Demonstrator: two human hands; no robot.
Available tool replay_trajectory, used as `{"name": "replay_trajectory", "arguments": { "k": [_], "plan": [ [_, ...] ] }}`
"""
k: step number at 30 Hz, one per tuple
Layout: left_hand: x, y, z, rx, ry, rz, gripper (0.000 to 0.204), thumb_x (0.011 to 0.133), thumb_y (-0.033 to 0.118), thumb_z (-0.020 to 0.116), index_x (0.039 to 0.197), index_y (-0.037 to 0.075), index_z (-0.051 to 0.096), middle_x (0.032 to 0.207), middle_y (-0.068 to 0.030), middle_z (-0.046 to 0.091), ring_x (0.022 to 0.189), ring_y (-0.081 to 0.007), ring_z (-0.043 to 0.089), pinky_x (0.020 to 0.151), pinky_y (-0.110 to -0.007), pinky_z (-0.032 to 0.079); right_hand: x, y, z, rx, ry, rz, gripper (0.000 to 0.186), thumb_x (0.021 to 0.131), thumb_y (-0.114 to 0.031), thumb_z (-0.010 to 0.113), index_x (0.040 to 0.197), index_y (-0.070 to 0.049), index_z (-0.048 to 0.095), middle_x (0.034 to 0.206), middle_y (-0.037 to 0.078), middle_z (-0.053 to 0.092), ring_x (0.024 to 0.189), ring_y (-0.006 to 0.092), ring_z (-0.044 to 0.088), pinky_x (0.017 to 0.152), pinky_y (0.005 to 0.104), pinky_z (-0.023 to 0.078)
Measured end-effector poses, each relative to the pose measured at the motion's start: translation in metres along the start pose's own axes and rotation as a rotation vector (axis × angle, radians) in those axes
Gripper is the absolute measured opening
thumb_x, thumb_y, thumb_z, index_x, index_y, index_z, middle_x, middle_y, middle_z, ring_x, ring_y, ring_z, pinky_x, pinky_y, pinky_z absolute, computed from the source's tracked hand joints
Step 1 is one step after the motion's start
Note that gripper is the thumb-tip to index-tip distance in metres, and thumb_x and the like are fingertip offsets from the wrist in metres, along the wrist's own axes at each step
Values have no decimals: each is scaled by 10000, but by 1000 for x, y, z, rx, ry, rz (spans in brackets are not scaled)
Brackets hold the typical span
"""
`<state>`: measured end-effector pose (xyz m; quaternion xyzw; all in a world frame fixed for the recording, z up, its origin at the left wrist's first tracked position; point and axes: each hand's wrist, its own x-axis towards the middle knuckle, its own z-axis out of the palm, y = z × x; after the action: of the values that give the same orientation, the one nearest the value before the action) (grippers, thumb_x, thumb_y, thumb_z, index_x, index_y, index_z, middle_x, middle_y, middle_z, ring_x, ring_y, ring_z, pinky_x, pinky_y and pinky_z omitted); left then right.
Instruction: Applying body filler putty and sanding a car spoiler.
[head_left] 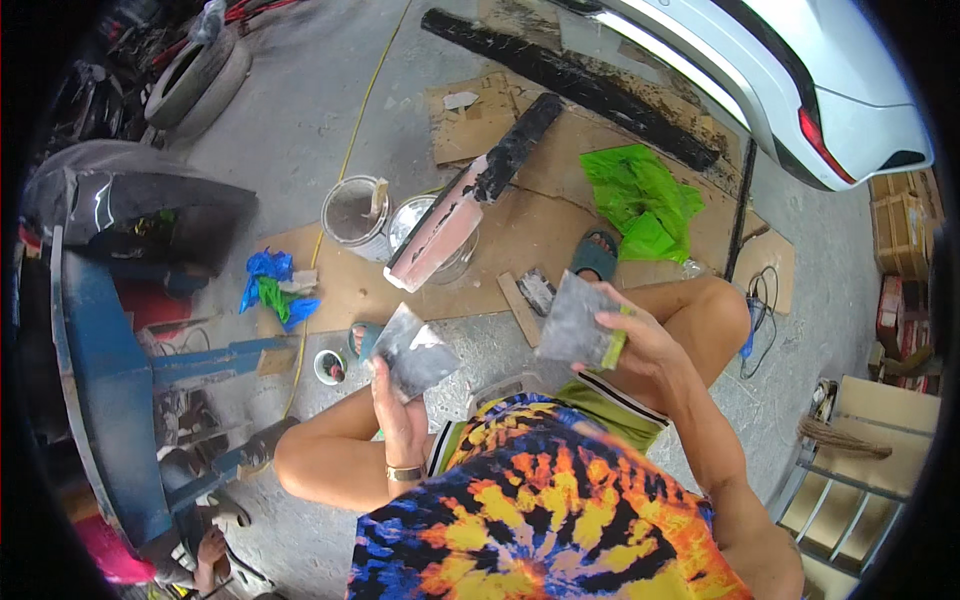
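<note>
At near centre, the left hand (pixel 399 420) grips a smeared plate (pixel 412 365); apart from it, the right hand (pixel 648 342) clasps a green-edged plate (pixel 574 320); clean, level edges should help.

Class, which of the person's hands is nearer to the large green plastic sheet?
Right. In the picture, the right hand is below the green plastic sheet; the left hand is farther away, lower and to the left.

A tie-dye shirt (pixel 530 510) tops green, stripe-edged shorts (pixel 612 414), with teal sandals (pixel 597 259) below.
</note>
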<state>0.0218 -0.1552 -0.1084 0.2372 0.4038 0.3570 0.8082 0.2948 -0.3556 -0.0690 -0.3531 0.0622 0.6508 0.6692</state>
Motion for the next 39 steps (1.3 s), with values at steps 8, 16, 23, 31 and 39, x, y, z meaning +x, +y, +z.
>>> {"name": "replay_trajectory", "arguments": {
  "k": [8,16,23,31,39],
  "plan": [
    [-5,-9,19,404,16,207,328,995,273,565,1190,11,532,1089,-27,573,973,-103,505,887,-271,425,45,14,73,-1480,-239,-692,533,861,65,532,1352,-140,504,1302,121,516,1198,291,519,1000,385,449],
    [-12,-14,17,679,66,396,324,1003,266,540,1100,-44,527,929,-46,578,857,-108,468,790,-256,419,76,55,95,-2038,-339,-938,516,744,23,583,1204,-206,638,1263,30,555,1209,269,485,976,479,391],
    [-8,-4,-1,581,160,404,317,1003,271,547,1133,-17,533,978,-35,581,899,-105,488,820,-256,425,50,61,85,-2137,-489,-631,522,744,-18,587,1230,-205,627,1266,15,559,1200,257,488,961,456,409],
    [-9,-5,-1,-58,24,117,317,974,194,586,1262,78,521,1204,-36,592,1101,-142,565,953,-331,462,55,85,100,-1524,-447,-836,605,808,107,579,1356,-107,433,1360,200,401,1272,392,450,1071,431,383],
    [-13,7,5,-211,-7,146,327,920,100,657,1224,58,544,1133,-22,636,1028,-121,599,904,-307,497,88,106,59,-1796,-348,-589,651,797,56,557,1403,-134,414,1358,234,413,1318,405,394,1084,428,375]
  ]
}}
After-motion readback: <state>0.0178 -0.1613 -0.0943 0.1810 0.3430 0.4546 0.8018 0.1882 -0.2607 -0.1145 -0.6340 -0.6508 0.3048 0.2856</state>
